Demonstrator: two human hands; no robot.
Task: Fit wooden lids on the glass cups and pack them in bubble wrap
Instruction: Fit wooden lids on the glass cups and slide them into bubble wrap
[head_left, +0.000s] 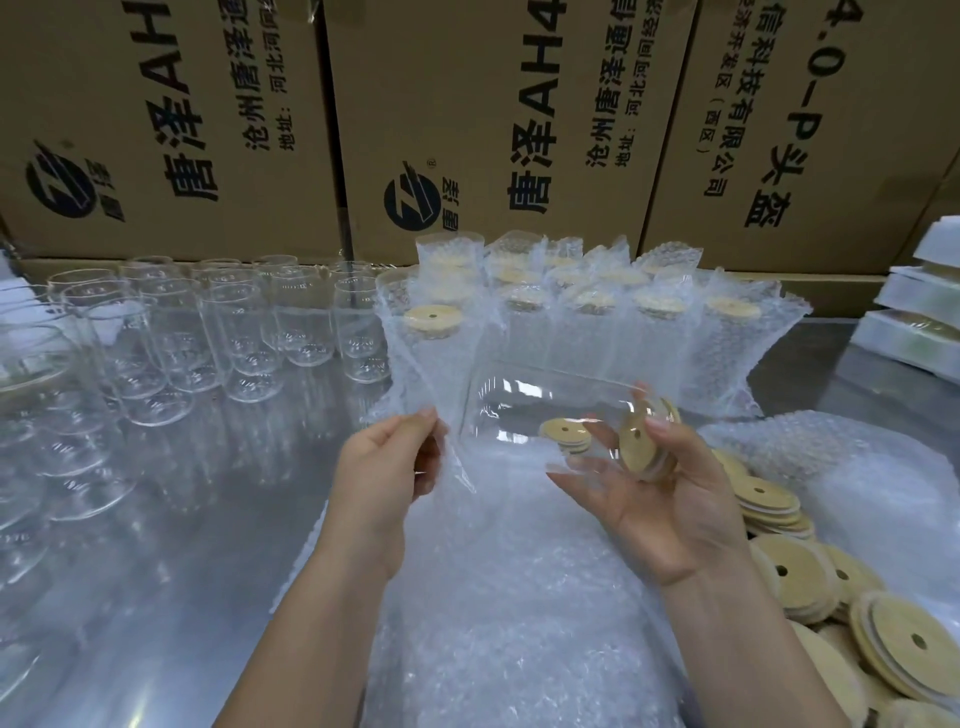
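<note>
Left hand (387, 467) pinches bubble wrap (415, 374); right hand (660, 499) grips lidded glass cup (535, 410) between them.

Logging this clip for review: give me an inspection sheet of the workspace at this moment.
Surface: shiny metal table.
Job's things: lidded cup sideways at a bubble bag; bare cups left; wrapped cups behind; loose lids right; bubble wrap piled in front.
Clutter: white trays, far right.
Hands: left hand pinches bag; right hand holds cup at its lid.
Cables: nothing seen.
Surroundings: cardboard boxes behind.
</note>
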